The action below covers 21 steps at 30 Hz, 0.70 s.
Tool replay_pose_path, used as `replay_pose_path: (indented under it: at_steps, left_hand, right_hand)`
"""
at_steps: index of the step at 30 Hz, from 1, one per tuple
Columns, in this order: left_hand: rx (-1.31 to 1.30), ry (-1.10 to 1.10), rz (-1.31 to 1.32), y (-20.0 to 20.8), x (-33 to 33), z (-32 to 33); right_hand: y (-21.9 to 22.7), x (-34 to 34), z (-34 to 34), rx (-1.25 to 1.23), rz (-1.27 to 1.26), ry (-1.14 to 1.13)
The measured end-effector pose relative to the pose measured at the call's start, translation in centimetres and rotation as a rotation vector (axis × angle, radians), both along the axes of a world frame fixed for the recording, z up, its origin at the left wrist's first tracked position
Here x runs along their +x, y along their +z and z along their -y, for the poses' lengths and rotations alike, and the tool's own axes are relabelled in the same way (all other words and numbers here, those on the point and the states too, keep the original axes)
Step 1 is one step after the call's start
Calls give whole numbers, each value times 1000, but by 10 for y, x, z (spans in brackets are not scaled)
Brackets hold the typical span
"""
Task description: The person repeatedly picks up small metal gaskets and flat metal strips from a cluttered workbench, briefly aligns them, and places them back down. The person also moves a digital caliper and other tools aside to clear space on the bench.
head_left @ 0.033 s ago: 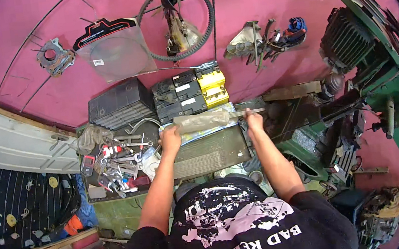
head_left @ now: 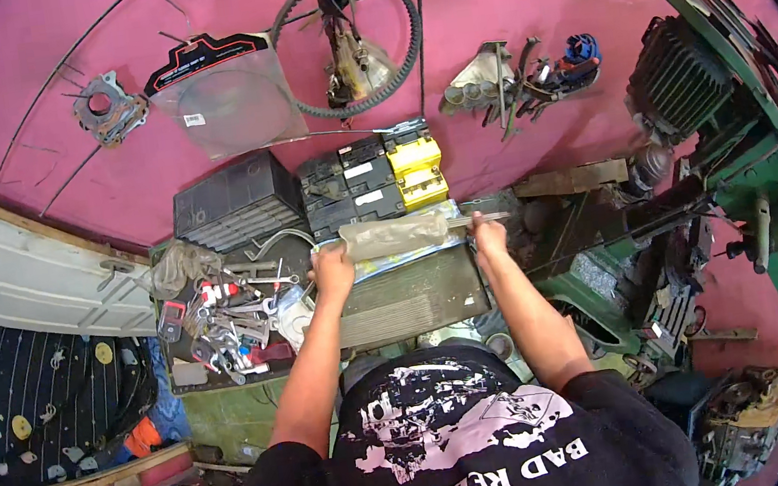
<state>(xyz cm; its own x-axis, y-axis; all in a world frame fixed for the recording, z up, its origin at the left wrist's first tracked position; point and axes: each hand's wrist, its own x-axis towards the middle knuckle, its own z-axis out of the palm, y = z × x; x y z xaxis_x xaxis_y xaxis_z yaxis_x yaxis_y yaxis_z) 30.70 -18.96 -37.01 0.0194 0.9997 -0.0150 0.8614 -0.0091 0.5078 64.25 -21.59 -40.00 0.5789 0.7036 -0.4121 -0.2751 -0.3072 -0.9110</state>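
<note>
A bundle of thin grey rods (head_left: 489, 217), looking like welding rods, sticks out of the right end of a tan, crinkled wrapper (head_left: 398, 234). My right hand (head_left: 488, 233) is closed round these rods near their outer end. At the wrapper's left end, my left hand (head_left: 333, 268) grips it, the fingertips partly hidden. The wrapper lies roughly level above a blue and yellow printed sheet (head_left: 382, 265) at the back of the workbench. In front of it, a dark flat panel (head_left: 444, 285) carries a patch of fine parallel lines, either ribs or more rods; I cannot tell which.
Left of my hands lies a heap of wrenches and other tools (head_left: 233, 327). Black and yellow batteries (head_left: 414, 173) and a black case (head_left: 237, 204) stand against the pink wall. A green machine (head_left: 777, 202) with a motor rises on the right. A drive belt (head_left: 417, 33) hangs above.
My right hand has shifted slightly left toward the wrapper, and the exposed length of rods looks shorter. My left hand stays at the wrapper's left end.
</note>
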Motion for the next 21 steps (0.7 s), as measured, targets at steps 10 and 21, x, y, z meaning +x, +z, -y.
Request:
replay_pose_path:
  at_steps: [10,21]
  left_hand:
    - [90,151,-103,12,-23,13]
    - [80,90,-195,-6,-30,21]
  right_hand:
    - [-42,-54,-27,-170,-31,-31]
    - [-7,-42,-18,-301,212,419]
